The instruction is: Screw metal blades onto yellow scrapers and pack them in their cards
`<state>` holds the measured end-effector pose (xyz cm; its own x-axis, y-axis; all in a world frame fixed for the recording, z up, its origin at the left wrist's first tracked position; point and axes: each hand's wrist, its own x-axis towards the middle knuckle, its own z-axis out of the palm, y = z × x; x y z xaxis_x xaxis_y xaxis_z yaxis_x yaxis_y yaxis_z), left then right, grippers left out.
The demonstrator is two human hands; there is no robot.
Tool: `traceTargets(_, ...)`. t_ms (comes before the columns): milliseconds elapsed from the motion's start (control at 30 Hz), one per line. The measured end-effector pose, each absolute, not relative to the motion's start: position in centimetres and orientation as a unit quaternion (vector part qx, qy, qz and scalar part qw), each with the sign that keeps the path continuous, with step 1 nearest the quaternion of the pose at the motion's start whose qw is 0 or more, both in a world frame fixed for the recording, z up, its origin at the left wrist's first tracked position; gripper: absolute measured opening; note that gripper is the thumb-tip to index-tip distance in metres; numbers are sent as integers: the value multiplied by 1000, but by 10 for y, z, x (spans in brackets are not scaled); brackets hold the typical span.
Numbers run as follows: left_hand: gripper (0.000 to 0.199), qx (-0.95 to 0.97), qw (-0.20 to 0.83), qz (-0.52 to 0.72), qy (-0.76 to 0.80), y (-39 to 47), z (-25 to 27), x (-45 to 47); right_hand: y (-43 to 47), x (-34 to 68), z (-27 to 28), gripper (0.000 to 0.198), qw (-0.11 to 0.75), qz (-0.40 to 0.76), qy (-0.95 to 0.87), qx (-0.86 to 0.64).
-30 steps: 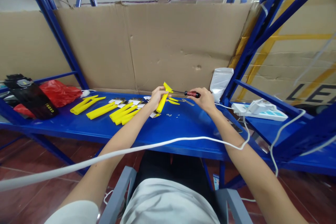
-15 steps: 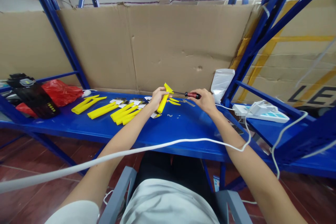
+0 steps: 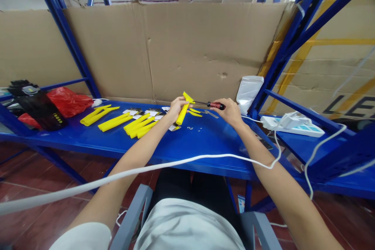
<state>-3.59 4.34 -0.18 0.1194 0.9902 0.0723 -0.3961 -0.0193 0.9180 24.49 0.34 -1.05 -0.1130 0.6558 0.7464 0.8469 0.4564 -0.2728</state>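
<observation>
Two bare hands work above a blue table (image 3: 219, 140), at the middle of the view. Take the yellow scraper (image 3: 182, 115), held there, as the clock's centre. The left hand (image 3: 176, 108) has its fingers closed around the scraper, which is tilted, its wide head up and its handle end down. At 3 o'clock, the right hand (image 3: 230, 110) curls closed on the red and black handle of a screwdriver (image 3: 216, 106). The shaft points left to the scraper's head; the tip is too small to make out. Just beside the scraper, at 4 o'clock, lie loose yellow strips (image 3: 195, 115); near 5 o'clock are some tiny pale bits (image 3: 190, 128). More yellow scrapers (image 3: 113, 122) lie between 8 and 9 o'clock. Well apart at 9 o'clock stand a red bag (image 3: 68, 102) and a black bottle (image 3: 38, 106). A white cable (image 3: 181, 161) crosses at 6 o'clock. Cardboard (image 3: 211, 47) rises at 12.
</observation>
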Motion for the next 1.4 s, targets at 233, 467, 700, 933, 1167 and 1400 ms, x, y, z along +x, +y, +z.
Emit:
traceTargets(233, 46, 423, 616, 570, 342, 46, -3, -36, 3, 245, -11, 32, 430, -114, -736, -510)
traceTargets(467, 49, 421, 615, 573, 342, 49, -5, -37, 4, 245, -11, 38, 435, -114, -737, -506)
traceTargets(700, 46, 425, 612, 574, 339, 48, -5, -37, 3, 244, -11, 38, 436, -109, -738, -504)
traceTargets(933, 46, 440, 606, 567, 344, 47, -6, -37, 3, 244, -11, 33, 434, -99, -743, -499)
traceTargets(1167, 45, 480, 579, 557, 351, 47, -7, -37, 2, 245, -7, 26, 449, -62, -762, -463)
traceTargets(1400, 44, 512, 563, 531, 373, 51, -11, -37, -6, 237, 3, 56, 593, 99, -664, -445)
